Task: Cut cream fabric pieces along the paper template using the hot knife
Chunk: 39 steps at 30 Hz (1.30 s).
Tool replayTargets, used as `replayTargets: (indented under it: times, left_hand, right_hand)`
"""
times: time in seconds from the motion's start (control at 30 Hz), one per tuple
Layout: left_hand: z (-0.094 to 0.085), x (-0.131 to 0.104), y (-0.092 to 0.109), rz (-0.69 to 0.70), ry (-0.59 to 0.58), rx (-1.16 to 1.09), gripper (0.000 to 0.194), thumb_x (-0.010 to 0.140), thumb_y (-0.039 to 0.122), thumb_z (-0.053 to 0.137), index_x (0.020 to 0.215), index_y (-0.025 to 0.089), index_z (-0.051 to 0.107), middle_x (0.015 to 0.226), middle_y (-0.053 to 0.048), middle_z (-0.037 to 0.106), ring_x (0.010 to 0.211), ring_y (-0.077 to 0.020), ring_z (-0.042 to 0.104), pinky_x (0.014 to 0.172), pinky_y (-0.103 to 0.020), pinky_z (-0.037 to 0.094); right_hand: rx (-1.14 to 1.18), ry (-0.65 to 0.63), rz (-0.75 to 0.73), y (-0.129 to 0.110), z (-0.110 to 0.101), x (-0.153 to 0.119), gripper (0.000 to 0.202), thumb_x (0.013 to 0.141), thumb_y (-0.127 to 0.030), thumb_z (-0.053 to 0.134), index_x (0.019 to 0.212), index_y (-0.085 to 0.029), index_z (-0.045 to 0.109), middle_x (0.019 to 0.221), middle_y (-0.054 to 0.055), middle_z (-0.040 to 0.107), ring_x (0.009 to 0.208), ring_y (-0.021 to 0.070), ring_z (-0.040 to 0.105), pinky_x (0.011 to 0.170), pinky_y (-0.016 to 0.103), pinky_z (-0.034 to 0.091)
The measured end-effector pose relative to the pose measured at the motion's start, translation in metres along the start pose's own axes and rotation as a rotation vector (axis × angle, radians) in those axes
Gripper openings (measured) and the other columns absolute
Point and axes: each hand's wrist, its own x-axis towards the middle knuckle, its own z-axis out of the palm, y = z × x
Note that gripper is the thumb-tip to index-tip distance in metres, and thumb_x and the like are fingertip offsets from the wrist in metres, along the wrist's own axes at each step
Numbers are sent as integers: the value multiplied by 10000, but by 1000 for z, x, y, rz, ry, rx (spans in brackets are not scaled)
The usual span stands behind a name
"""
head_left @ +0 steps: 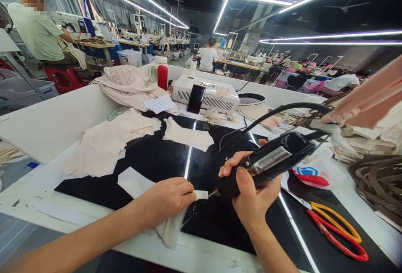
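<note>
A black handheld tool [266, 164] is located right of centre in the frame, tilted with its tip pointing down to the left; its body is enclosed by the grip of the right hand [257, 197]. A small length of white fabric [201, 194] is located near the centre, pinched by the grip of the left hand [171, 197]. The tip is positioned at the fabric's free end; whether contact is made cannot be told. A black cable [282, 107] is connected to the tool's rear end. Beneath both hands, a glossy black panel [150, 151] is laid on a white counter [226, 256]. A single cut piece [188, 135] is placed on the panel above the left hand, and a stack of cut pieces [106, 143] is piled at left. Scissors [337, 229] with one red and one orange handle are laid at lower right, near coiled brown strips [377, 181]. At top centre, a phone [196, 99] is leaned against a white vented box [180, 93]. A person in a pale green shirt [37, 32] is seated at upper left.
</note>
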Motion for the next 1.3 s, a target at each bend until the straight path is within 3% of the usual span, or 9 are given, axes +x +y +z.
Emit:
replayTargets:
  times: [0.33,0.6,1.13,1.3]
  left_hand:
    - [3,-7,3,-62,4,-75,268,950,-32,537,1123,169,579,1020,-51,640,908,-186,636,835,-308,553]
    - [8,-8,4,-53,2,-58,298,916,-90,513,1101,128,596,1033,-62,651,913,-200,616,853,-335,560]
    - [-2,-5,4,-1,44,-64,247,914,-77,535,1037,120,618,1015,-66,648,941,-196,621,904,-319,561]
    - [-1,-6,5,3,3,-86,243,906,-81,526,1033,103,620,1018,-77,647,939,-205,610,899,-329,563]
  right_hand:
    - [7,1,8,-2,0,-2,492,918,-232,767,1338,-310,523,872,-40,666,595,140,644,574,322,599]
    - [0,25,-6,0,-1,4,495,919,-213,752,1346,-321,526,876,-45,666,604,137,638,590,323,586]
    - [-23,-4,-30,4,4,3,491,922,-255,773,1341,-312,524,863,-40,660,611,140,645,580,320,580]
    - [-25,2,-22,2,4,3,481,916,-264,773,1326,-322,530,864,-45,662,604,136,642,572,314,580]
